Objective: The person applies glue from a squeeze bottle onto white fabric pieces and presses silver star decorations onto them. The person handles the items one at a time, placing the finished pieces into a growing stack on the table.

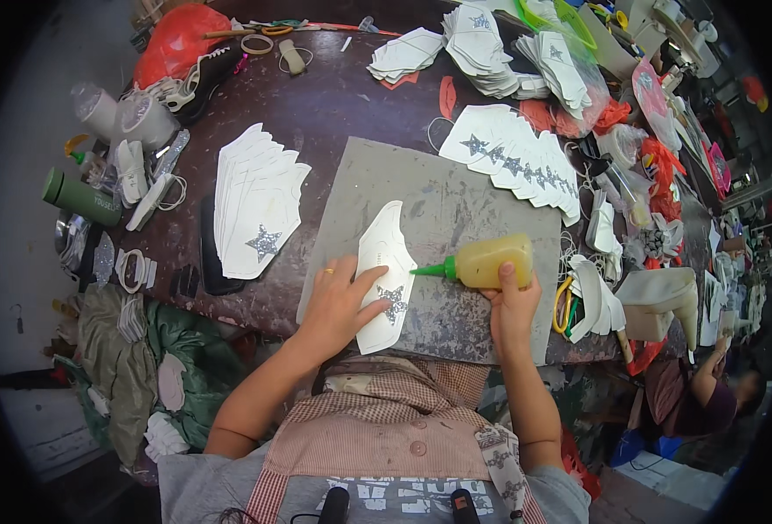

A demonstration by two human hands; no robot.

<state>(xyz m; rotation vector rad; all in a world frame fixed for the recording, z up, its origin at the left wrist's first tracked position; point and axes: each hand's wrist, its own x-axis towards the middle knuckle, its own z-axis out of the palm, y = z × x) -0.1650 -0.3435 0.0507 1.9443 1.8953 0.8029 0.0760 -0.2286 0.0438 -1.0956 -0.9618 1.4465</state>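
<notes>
A white shoe upper piece (387, 240) with a silver glitter star lies on a grey board (447, 196). My left hand (338, 306) rests on its left side, fingers apart, thumb and forefinger pressing it down. In my right hand (515, 306) is a squeeze bottle (495, 260) of yellowish liquid, tilted sideways. Its green nozzle tip is at the right edge of the white piece; I cannot tell whether it touches. Left of the board, a fanned stack of similar pieces (255, 201) lies partly over a dark flat object. Beyond the board's far right, more star pieces (513, 162) overlap in a row.
Stacks of white pieces (478, 52) stand at the back of the dark table (334, 87). On the left are a green flask (80, 196) and a black shoe (203, 83). Scissors with yellow handles (562, 306) and a pale shoe last (661, 301) lie right. Another person (709, 393) sits far right.
</notes>
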